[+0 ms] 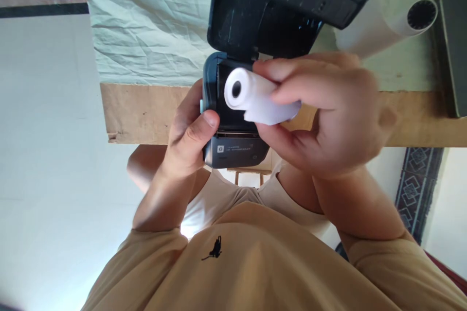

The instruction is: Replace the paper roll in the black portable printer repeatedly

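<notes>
A small dark receipt printer [237, 153] is tilted up at the table's front edge, its lid [233, 19] swung away from me. My left hand [191, 136] grips the printer's left side, thumb on the rim. Between the thumb and fingers of my right hand [328, 112] is a white paper roll [255, 92] with a dark hole in its core. The roll lies over the printer's open bay, and a loose flap of paper hangs from its lower side. Whether it touches the bay floor I cannot tell.
A pale green cloth [149, 24] covers the table behind a bare wooden edge [146, 112]. Toward the right lies a larger white roll [386, 29] with a dark end, beside a dark flat object [454, 53]. My legs are under the table edge.
</notes>
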`<state>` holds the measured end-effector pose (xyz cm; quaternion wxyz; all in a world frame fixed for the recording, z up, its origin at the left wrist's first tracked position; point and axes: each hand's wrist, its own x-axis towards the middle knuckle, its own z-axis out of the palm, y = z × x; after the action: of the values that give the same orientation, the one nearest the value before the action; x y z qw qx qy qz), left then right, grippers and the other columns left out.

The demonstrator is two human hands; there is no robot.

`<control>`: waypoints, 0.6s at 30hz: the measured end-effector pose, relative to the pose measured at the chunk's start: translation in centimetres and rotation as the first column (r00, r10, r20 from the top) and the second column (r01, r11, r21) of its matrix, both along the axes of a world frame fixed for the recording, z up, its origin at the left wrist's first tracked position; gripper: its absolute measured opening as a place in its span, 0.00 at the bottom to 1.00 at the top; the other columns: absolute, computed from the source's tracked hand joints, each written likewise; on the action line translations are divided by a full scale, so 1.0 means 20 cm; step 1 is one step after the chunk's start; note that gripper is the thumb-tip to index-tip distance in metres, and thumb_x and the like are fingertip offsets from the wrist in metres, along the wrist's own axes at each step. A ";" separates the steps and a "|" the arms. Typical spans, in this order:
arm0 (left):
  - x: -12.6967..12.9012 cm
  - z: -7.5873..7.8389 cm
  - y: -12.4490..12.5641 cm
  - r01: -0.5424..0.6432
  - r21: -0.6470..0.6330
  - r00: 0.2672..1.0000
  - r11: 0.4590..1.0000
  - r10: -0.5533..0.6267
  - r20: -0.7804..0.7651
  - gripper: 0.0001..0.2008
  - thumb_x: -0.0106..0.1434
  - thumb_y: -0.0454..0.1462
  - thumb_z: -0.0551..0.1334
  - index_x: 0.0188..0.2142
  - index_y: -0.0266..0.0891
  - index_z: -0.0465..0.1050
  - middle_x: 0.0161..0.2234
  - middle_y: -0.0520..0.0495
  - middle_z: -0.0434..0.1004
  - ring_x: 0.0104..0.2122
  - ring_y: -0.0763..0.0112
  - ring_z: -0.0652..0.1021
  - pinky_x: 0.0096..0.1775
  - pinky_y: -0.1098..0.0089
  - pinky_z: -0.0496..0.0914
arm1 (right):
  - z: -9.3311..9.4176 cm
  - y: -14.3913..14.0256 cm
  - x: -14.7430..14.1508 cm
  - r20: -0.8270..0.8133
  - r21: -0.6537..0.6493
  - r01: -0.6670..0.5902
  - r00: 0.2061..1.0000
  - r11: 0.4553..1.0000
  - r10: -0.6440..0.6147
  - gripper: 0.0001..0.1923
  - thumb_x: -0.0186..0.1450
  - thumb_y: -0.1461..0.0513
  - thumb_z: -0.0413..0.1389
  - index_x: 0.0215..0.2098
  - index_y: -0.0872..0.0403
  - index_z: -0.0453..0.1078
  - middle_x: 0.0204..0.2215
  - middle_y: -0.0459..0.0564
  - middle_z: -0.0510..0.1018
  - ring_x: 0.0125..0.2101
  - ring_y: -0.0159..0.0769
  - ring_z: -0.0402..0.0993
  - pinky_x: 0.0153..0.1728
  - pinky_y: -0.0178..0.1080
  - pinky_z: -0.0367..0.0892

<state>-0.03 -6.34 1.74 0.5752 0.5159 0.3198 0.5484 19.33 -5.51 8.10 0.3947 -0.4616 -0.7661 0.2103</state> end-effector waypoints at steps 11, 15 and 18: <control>-0.01 0.23 -0.03 0.047 -0.316 0.997 0.948 -0.064 -0.044 0.24 0.63 0.54 0.68 0.50 0.39 0.76 0.44 0.45 0.80 0.61 0.49 0.74 0.45 0.62 0.72 | -0.03 0.03 -0.03 0.099 0.323 0.014 0.994 0.946 -0.049 0.08 0.63 0.67 0.57 0.32 0.47 0.67 0.43 0.35 0.84 0.45 0.36 0.81 0.43 0.45 0.74; 0.00 0.23 -0.02 0.047 -0.328 0.999 0.943 -0.053 -0.010 0.23 0.62 0.53 0.69 0.49 0.41 0.75 0.49 0.45 0.80 0.63 0.50 0.72 0.54 0.58 0.73 | -0.03 0.03 -0.01 0.068 0.373 -0.037 0.998 0.927 0.013 0.08 0.61 0.67 0.59 0.32 0.48 0.67 0.36 0.36 0.83 0.40 0.35 0.80 0.38 0.43 0.72; 0.01 0.24 -0.02 0.051 -0.325 0.998 0.944 -0.036 0.054 0.29 0.60 0.53 0.71 0.56 0.46 0.71 0.53 0.47 0.78 0.64 0.51 0.72 0.57 0.56 0.73 | -0.03 -0.01 0.00 0.106 0.348 -0.100 0.992 0.932 0.067 0.06 0.62 0.65 0.60 0.34 0.47 0.69 0.36 0.38 0.83 0.40 0.36 0.80 0.38 0.43 0.71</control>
<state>0.15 -6.72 6.47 0.6721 0.4073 0.3810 0.4871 19.29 -5.65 7.58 0.4260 -0.3596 -0.8276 0.0646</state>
